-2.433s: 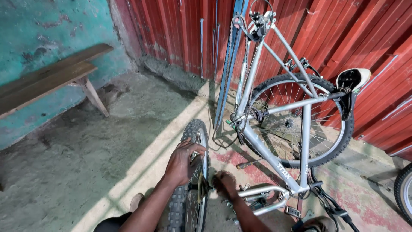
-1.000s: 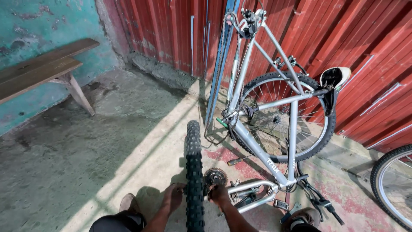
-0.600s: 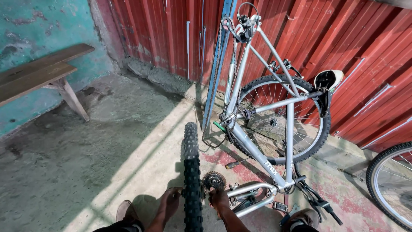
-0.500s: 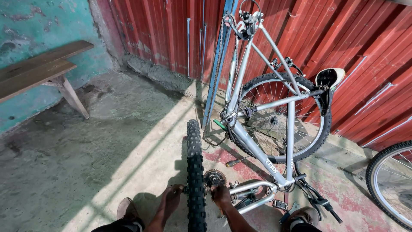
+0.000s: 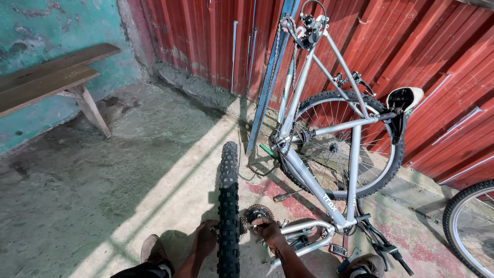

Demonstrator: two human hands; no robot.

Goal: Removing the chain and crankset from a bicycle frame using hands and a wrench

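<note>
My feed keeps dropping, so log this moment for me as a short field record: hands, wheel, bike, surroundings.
left hand: on the left side of the knobby rear wheel, at its hub
right hand: on the right side, at the sprocket cluster
wheel: upright on the concrete floor, off the bike
bike frame: silver, upended, leaning at the red corrugated wall
screwdriver: lying on the floor beside the frame
bench: wooden, at the teal wall

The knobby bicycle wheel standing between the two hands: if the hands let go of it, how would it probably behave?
The knobby wheel stands upright on its narrow tread, steadied by the left hand and right hand, so it would likely tip sideways or roll. Its sprocket cluster probably weights it to that side.
</note>
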